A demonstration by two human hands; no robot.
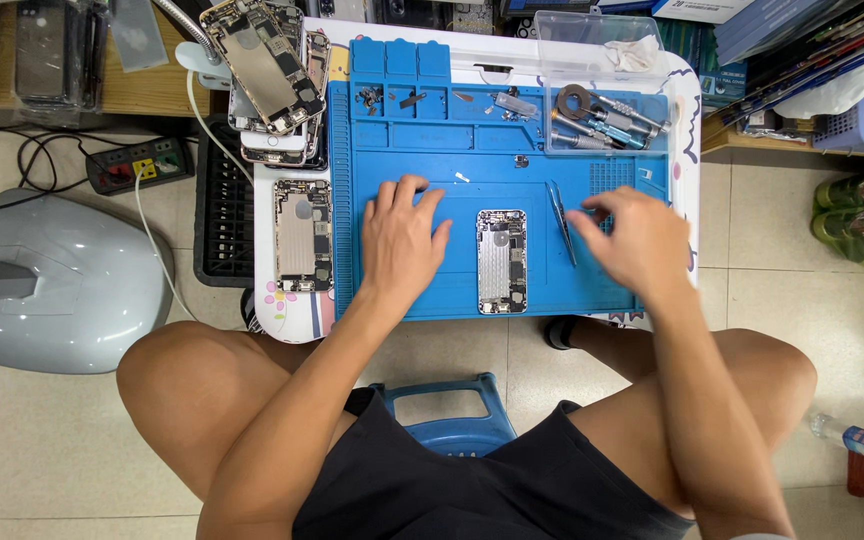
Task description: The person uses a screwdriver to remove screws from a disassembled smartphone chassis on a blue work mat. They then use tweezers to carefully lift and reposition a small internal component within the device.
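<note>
- Silver opened phone (501, 261) lies flat near the blue mat's (452, 150) front edge, long axis running front to back, between both hands.
- Left hand (402, 240) rests spread, empty, just beside it.
- Right hand (632, 240), fingers curled, touches tweezers (560, 220).
- Screwdrivers (602, 120) occupy the mat's far right corner; another opened phone (302, 235) lies off its left edge.

Blue work mat (452, 290), silver opened phone (501, 261), white small table (282, 320), black shorts (472, 480).

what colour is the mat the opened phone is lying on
Blue, seen in the head view: the work mat under the opened phone.
</note>
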